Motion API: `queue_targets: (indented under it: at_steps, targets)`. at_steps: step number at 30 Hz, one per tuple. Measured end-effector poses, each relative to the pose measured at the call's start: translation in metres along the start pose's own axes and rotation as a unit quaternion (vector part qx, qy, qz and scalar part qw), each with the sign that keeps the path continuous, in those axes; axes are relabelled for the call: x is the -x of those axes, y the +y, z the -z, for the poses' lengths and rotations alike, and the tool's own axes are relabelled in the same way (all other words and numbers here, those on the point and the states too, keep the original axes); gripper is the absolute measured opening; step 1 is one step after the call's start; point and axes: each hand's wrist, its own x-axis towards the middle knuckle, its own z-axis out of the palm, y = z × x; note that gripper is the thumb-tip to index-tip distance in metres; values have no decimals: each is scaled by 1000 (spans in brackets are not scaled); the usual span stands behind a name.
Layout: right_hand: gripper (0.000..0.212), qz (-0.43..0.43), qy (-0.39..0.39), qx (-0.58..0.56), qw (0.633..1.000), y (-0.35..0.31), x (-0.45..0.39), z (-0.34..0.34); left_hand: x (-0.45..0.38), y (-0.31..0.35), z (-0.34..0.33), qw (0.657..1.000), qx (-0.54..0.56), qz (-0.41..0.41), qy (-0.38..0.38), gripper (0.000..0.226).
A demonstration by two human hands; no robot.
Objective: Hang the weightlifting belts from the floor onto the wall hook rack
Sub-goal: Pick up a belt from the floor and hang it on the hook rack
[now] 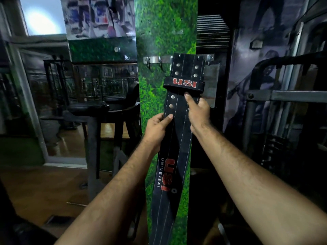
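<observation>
Nearest the camera, the black belt [169, 156] hangs long and upright between the person's forearms, its lower end running out of view. The left hand [156, 127] is pinched on the belt's left edge, thumb on the front. The right hand [198, 110] rests on the face with its fingers together, the forefinger pressing just under the red-lettered loop [184, 84]. Beyond, the belt's top end lies over the metal hook rack [155, 60] on the green panel [159, 32]; whether it is caught on a hook cannot be told. A good finish probably means feeling the weight settle before easing both hands off.
</observation>
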Motion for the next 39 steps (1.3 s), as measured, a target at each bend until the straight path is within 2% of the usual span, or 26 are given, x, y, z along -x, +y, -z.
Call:
queue_targets:
  at_steps: [8, 12, 17, 19, 22, 24, 26, 28, 29, 31, 34, 35, 39]
  targets:
    - [13, 49, 34, -24, 998, -20, -17, -11, 19, -19, 13, 998, 19, 55, -25, 31]
    - [17, 34, 53, -23, 998, -17, -18, -19, 40, -38, 39, 995, -13, 92, -23, 31]
    - [12, 17, 55, -25, 998, -5, -10, -33, 57, -47, 63, 992, -24, 126, -15, 30]
    - [29, 8, 56, -27, 998, -4, -9, -37, 59, -49, 74, 989, -40, 137, -28, 30]
    - [37, -6, 45, -25, 999, -3, -8, -45, 48, -39, 94, 980, -107, 149, -74, 33]
    - [50, -29, 24, -23, 999, -8, -4, -52, 32, -19, 98, 979, -117, 143, -85, 37]
    - [74, -53, -5, -36, 998, -7, -3, -58, 11, 9, 88, 988, -93, 104, -69, 39]
    - [85, -53, -22, -44, 997, 2, -6, -61, -9, 34, 68, 994, -70, 52, -60, 37]
    - [82, -48, -22, -45, 998, 7, -10, -61, -15, 42, 58, 995, -77, 27, -55, 34]
    - [59, -33, -14, -46, 998, -2, -4, -60, -18, 42, 45, 995, -96, -10, -40, 30]
    - [28, -1, 15, -39, 999, -10, -5, -54, 0, 9, 50, 995, -98, 1, -13, 34]
    - [23, 5, 29, -33, 999, -8, -6, -52, 10, -7, 55, 995, -96, 18, -4, 37]
    - [25, 24, 80, -17, 996, 3, -14, -44, 48, -57, 71, 989, -138, 40, 35, 45]
